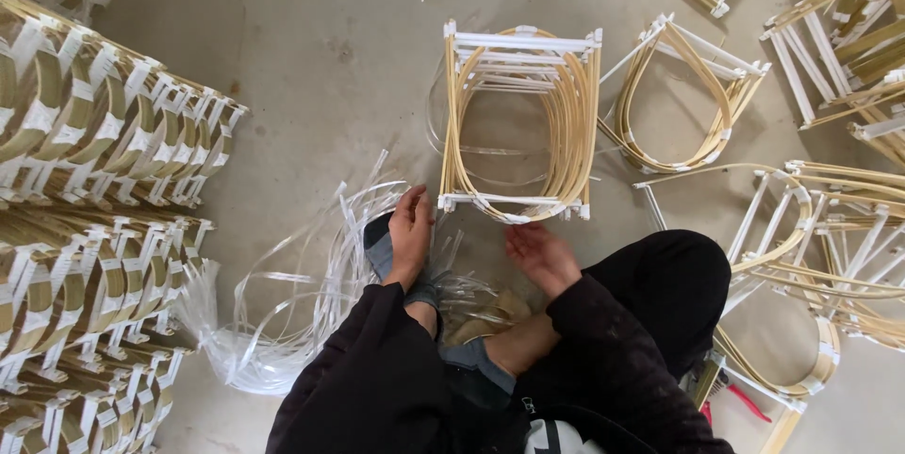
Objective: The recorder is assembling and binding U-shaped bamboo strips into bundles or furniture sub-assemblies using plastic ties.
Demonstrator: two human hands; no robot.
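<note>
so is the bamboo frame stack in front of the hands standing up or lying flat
Lying flat: the bamboo frame stack rests on the floor, its loop opening facing up.

A bare grey concrete floor (311, 49) fills the frame, dull and faintly stained under soft, even light. Stacks of bound bamboo frames (85, 190) line the left edge; loose bent frames (820, 133) lie scattered across the right side.

No packages, labels, signs or screens are showing anywhere in this view, from any clock direction.
</note>
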